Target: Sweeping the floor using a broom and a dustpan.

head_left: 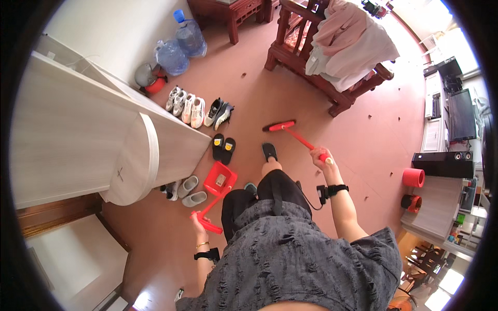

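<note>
My right hand (320, 156) is wrapped round the upper end of a red broom (299, 136). Its red head with dark bristles rests on the reddish floor, ahead of my foot in a dark shoe (269, 151). On my left, a red dustpan (220, 178) has its pan beside black slippers, with a pale label inside. My left hand (197, 222) is closed on the dustpan's handle at its crossbar end. Broom head and dustpan are apart. Small dark bits (370, 116) are scattered on the floor to the right; another lies farther ahead.
Several sneakers (197, 112) line up by a pale cabinet (78, 135), with black slippers (223, 149) and grey clogs (194, 199) nearer. Water jugs (191, 39) and helmets (150, 79) stand behind. A wooden chair (306, 70) draped with cloth stands ahead; a black speaker (441, 164) is at right.
</note>
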`<state>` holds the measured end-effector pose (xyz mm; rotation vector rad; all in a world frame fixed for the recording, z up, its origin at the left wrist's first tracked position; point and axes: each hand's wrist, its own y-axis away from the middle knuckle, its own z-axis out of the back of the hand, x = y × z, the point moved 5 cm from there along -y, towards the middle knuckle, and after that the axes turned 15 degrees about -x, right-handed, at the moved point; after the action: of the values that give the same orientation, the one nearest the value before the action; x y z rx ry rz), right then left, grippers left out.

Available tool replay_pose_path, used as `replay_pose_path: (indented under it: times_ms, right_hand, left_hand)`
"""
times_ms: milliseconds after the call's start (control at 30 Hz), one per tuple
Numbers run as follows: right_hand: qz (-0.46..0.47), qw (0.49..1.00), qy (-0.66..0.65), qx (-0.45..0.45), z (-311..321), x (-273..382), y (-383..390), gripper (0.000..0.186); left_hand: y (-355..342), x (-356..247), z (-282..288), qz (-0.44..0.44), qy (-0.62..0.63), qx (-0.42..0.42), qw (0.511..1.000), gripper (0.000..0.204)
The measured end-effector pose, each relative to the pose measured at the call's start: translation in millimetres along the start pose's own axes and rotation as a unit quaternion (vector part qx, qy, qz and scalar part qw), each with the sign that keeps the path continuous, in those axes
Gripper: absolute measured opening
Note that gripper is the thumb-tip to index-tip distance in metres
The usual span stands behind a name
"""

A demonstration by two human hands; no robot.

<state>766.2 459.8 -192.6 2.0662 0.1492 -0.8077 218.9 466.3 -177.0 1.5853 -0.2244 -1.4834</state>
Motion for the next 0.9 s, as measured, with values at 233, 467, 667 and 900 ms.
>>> replay_pose_path:
  times_ms: [233,467,667,900]
  right_hand:
    - [-0.023,0.997,0.043,-0.051,-33,-33,27,0.006]
    - [-0.100,0.985,0.142,0.002,-157,-26,-47,0.021]
    - [-0.131,0.967,0.206,0.069,-278,-13,-203,0.018]
    - [-0.014,0.969,0.246,-0.032,-351,-1,-308,0.004]
  left_hand:
    - [-2,4,2,0.014,0.001,-0.047,0.999,0.040]
    - [17,4,-16,0.032,0.017,-0.117,0.992,0.037]
    - [44,21,-45,0.011,-0.028,-0.121,0.992,0.038]
    - [74,45,-82,0.061,0.001,-0.150,0.987,0.033]
